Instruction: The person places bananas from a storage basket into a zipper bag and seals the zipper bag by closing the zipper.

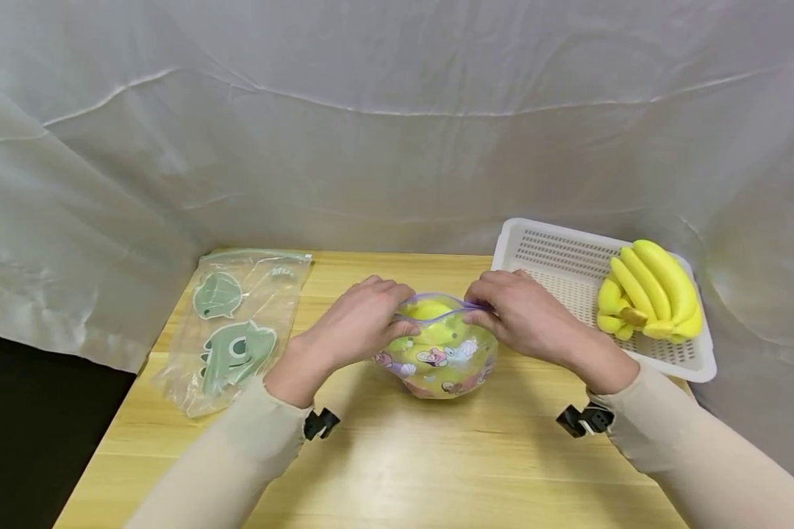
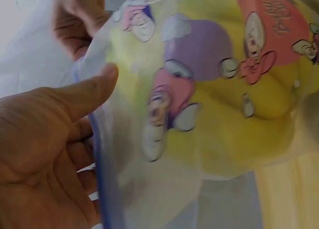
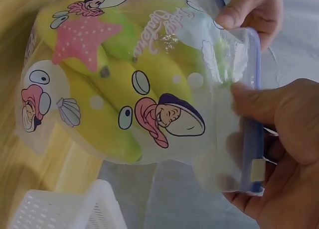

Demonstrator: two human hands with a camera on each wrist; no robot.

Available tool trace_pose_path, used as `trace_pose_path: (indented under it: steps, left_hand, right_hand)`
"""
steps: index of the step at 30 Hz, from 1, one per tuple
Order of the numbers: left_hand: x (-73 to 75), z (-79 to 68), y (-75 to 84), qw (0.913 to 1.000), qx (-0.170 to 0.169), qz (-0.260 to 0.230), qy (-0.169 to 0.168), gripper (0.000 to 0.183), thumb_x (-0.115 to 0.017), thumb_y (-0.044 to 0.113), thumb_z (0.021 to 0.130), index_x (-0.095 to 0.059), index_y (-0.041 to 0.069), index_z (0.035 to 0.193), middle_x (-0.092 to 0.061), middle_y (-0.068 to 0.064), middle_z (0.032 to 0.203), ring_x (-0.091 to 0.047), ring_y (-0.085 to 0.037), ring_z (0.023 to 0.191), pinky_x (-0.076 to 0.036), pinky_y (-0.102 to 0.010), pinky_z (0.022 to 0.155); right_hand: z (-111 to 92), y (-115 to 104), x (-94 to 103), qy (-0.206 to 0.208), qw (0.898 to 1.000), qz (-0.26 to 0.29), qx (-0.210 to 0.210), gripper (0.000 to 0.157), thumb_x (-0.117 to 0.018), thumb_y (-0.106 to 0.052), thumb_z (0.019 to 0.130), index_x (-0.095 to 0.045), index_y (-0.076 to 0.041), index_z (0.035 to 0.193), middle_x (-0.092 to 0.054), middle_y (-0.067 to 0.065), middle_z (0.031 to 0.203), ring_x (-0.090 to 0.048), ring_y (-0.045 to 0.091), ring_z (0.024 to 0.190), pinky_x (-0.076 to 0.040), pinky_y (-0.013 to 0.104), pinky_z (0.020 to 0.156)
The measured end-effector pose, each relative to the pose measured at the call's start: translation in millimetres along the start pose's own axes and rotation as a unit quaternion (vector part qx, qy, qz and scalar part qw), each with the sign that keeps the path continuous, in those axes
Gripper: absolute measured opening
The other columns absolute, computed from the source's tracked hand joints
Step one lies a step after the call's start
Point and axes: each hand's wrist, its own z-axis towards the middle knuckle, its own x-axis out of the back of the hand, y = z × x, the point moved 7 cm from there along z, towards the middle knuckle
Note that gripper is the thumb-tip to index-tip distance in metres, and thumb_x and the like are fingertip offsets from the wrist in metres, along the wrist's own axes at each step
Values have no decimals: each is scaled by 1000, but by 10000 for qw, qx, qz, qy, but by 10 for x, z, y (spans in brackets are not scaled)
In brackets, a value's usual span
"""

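A clear zip bag (image 1: 446, 371) printed with cartoon oysters, shells and a starfish stands on the table between the hands. Bananas (image 3: 164, 77) fill it, some with green tips. Its purple-edged mouth is parted, and yellow shows inside in the head view. My left hand (image 1: 360, 319) pinches the left end of the rim, thumb on one side and fingers on the other. At the opposite end, my right hand (image 1: 529, 316) grips the rim the same way. A small beige slider (image 3: 257, 170) sits on the edge close to the right fingers.
At the right lies a white perforated basket (image 1: 552, 253) with a bunch of bananas (image 1: 658, 290) in it. Flat on the left of the wooden table (image 1: 397, 470) is another clear zip bag (image 1: 258, 290) with green dinosaur prints. Grey cloth (image 1: 397, 162) hangs behind.
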Motion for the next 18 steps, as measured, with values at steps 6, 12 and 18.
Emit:
trace_pose_path:
  steps: [6, 12, 18]
  left_hand:
    - [-76, 85, -12, 9995, -186, -211, 167, 18, -74, 25, 100, -74, 9, 107, -75, -1, 101, -67, -22, 99, -54, -38, 92]
    - [23, 53, 88, 9964, -579, 578, 243, 6, -74, 16, 99, -79, 12, 99, -75, 2, 94, -66, -19, 90, -55, -33, 85]
    - [108, 23, 239, 9794, -861, 1823, 138, 21, -70, -5, 92, -78, 14, 96, -73, 1, 89, -58, -19, 83, -52, -30, 80]
  right_hand:
    - [40, 14, -60, 2, 9996, 261, -111, 15, -80, -27, 94, -72, -13, 96, -67, -4, 86, -57, 13, 76, -47, 43, 81]
    - [27, -1, -7, 40, 9999, -48, 159, 14, -79, -24, 94, -68, -20, 88, -64, -8, 84, -54, 11, 75, -43, 42, 81]
    - [28, -66, -14, -25, 9980, -454, 450, 15, -78, -25, 95, -65, -22, 88, -62, -8, 84, -56, 13, 78, -44, 43, 80]
